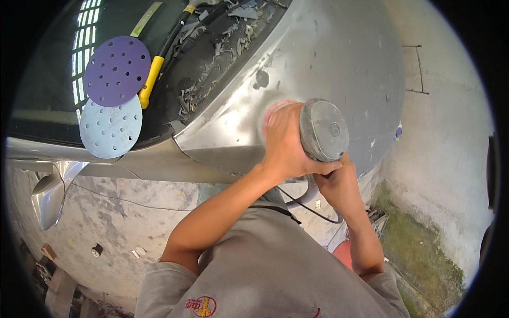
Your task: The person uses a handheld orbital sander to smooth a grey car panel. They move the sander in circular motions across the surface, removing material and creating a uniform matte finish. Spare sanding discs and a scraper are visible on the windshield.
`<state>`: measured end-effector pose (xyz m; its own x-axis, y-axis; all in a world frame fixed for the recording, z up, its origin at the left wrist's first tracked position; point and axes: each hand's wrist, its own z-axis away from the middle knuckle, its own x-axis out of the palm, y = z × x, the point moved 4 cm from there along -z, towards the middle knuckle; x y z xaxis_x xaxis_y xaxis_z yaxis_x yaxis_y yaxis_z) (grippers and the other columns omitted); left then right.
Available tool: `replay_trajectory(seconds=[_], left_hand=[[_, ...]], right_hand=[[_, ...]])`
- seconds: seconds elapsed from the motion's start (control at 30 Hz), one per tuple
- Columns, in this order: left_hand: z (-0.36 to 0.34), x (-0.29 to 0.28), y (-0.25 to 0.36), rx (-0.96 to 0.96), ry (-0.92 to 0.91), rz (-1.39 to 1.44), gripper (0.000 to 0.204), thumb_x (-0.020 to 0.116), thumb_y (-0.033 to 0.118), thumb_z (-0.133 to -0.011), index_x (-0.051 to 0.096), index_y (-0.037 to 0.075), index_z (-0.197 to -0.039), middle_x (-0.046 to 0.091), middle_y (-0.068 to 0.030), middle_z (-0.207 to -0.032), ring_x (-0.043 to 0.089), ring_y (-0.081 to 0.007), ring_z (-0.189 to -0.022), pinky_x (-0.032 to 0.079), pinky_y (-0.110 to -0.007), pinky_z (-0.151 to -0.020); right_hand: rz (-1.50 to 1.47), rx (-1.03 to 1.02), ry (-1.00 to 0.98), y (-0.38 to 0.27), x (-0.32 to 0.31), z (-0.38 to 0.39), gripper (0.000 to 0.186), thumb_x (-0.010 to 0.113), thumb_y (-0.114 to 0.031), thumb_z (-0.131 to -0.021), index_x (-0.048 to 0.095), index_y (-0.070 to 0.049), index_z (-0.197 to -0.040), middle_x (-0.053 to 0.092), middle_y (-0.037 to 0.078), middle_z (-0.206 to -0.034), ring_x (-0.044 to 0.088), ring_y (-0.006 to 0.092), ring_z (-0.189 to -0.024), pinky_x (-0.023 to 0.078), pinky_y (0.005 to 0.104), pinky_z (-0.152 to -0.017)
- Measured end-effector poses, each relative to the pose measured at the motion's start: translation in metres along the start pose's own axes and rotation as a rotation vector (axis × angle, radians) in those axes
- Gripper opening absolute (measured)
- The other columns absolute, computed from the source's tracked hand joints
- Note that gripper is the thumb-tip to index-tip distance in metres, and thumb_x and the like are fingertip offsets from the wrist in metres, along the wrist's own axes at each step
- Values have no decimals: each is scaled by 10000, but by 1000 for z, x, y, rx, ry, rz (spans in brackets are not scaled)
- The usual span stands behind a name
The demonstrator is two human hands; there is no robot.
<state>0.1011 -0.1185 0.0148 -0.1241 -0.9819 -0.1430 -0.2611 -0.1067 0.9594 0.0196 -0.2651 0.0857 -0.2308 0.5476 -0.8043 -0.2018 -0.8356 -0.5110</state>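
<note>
Sander (324,130), grey and round-topped, is on the dull silver car hood (350,58), its blurred pink edge (268,114) against the metal. The left hand (286,143) wraps around its left side; the right hand (336,180) grips its near end, the fingers partly hidden. A dark cord (310,210) hangs just below the hands. Well to the left, a purple sanding disc (114,66) overlaps a pale blue disc (108,130) on the windshield, beside a yellow-handled tool (151,82). Grey scraps (212,69) litter the strip between glass and hood.
</note>
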Motion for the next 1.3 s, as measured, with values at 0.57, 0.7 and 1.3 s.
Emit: replay_trajectory(seconds=[0.57, 0.7, 1.3], left_hand=[[-80, 46, -25, 145, 11, -3, 1052, 950, 716, -578, 630, -17, -1262, 707, -201, -1178, 683, -414, -1144, 498, -522, -1052], [-68, 25, -10, 147, 43, -43, 1067, 971, 676, -565, 616, 2, -1313, 711, -193, -1217, 691, -404, -1139, 504, -536, -1047], [-3, 12, 1, 58, -36, 60, 1066, 1016, 567, -497, 663, 17, -1340, 695, -190, -1280, 656, -424, -1222, 463, -550, -1113]], right_hand=[[23, 34, 268, 14, -29, -66, 633, 826, -25, -850, 498, 137, -1367, 759, 326, -975, 755, 512, -1009, 612, 498, -834], [-74, 15, 198, -6, -25, -60, 642, 842, -28, -853, 507, 84, -1390, 778, 284, -1057, 781, 464, -1025, 616, 460, -877], [-432, 341, -126, 4, -2, -14, 157, 701, 35, -873, 710, 57, -1028, 727, 95, -820, 696, 160, -714, 566, 335, -627]])
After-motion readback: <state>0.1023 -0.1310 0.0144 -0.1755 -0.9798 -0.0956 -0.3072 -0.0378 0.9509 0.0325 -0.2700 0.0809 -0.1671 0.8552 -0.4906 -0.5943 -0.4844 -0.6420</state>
